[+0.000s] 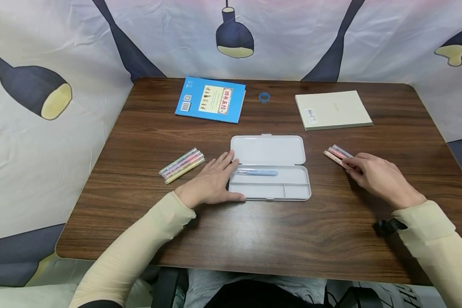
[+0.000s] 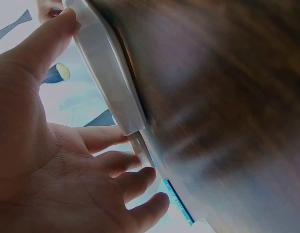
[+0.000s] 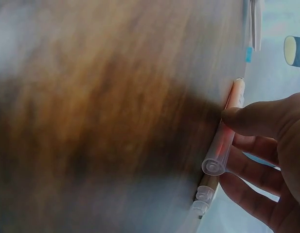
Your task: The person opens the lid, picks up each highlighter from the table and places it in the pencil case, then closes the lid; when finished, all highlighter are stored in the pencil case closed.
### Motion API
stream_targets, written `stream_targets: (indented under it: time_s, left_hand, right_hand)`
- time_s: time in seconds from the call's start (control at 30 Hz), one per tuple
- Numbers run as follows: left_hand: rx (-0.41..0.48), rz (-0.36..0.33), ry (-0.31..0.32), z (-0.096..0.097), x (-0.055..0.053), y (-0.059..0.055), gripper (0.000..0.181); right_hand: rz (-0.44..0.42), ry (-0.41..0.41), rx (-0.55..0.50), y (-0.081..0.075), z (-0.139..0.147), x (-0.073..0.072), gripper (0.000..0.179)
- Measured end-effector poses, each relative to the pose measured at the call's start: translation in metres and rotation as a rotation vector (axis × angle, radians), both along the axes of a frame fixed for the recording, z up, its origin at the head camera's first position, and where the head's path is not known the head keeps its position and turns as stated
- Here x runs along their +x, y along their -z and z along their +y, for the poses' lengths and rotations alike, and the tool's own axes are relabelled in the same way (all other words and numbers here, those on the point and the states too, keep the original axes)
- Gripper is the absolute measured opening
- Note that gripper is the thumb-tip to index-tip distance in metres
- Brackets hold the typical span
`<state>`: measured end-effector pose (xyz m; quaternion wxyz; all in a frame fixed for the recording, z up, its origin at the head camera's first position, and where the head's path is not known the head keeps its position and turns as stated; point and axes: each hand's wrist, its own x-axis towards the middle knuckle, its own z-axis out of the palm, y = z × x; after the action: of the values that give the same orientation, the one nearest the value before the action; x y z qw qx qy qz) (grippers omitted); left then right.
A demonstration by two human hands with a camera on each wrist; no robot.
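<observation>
A white pencil case [image 1: 269,193] lies open, its lid folded back, with a light blue pen [image 1: 262,173] in the upper compartment. Spread along the case's left side, my left hand [image 1: 211,184] touches it with the thumb at the near edge and the fingers by the hinge. To the right of the case, my right hand [image 1: 381,177] pinches a red-toned pen [image 3: 221,145] between thumb and fingers. That pen lies in a small group of pens [image 1: 334,155], partly hidden by the fingers. Several pastel pens [image 1: 182,165] lie side by side left of the case.
At the back of the brown wooden table [image 1: 277,239] are a blue book [image 1: 192,96], a blue tape roll [image 1: 264,97] and a pale green notebook [image 1: 335,109]. A printed curtain [image 1: 192,38] hangs behind the table.
</observation>
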<state>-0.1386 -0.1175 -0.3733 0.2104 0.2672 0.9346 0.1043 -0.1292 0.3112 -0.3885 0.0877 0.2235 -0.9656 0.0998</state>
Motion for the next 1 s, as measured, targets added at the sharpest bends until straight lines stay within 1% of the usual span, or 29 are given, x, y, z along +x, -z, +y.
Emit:
stream_targets:
  time_s: [0.23,0.63,1.0]
  left_hand:
    - [0.001,-0.001,0.000,0.0001,-0.0003,-0.0005,0.109]
    - [-0.001,-0.003,-0.002,0.0003,-0.0001,-0.0017,0.109]
    - [0.001,0.005,0.002,0.0004,-0.0005,0.0000,0.109]
  right_hand:
    - [0.014,-0.008,-0.007,0.0012,-0.0001,-0.0013,0.019]
    - [0.015,-0.014,-0.009,0.0011,0.0011,-0.0019,0.022]
    - [-0.010,0.008,0.000,0.0006,0.0019,-0.0013,0.018]
